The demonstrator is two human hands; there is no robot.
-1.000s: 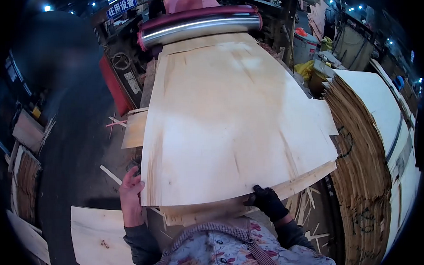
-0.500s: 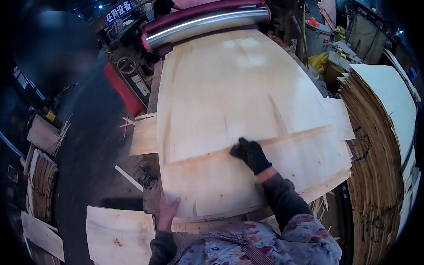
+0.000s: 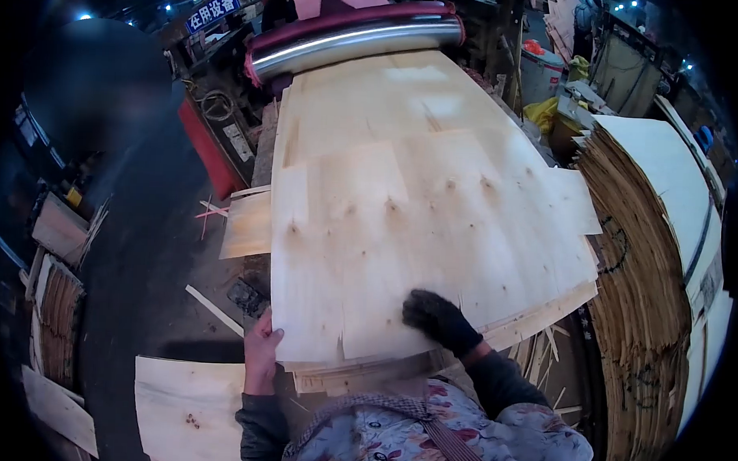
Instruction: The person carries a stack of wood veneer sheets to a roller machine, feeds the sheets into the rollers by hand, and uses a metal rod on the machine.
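A broad pale veneer sheet [image 3: 402,223] with several brown knots lies on a stack in front of me, overlapped at its far side with another smooth sheet [image 3: 374,92]. My bare left hand [image 3: 262,345] is at the near left corner of the stack, thumb and fingers around the edge; how firmly it grips is hard to make out. My right hand [image 3: 441,321], in a dark glove, rests on the knotted sheet near its front edge. Its fingers are bent together, and whether they pinch anything cannot be seen.
Beyond the sheets is a shiny metal roller [image 3: 359,45] with a dark red roller. A tall veneer stack [image 3: 635,297] stands at the right. A loose sheet [image 3: 188,403] lies low at the left, near wood strips and a red panel [image 3: 205,147].
The smooth top sheet has moved away toward the roller, uncovering the knotted sheet. My right hand went forward over the sheets, then came back near the front edge. My left hand stayed by the left corner.
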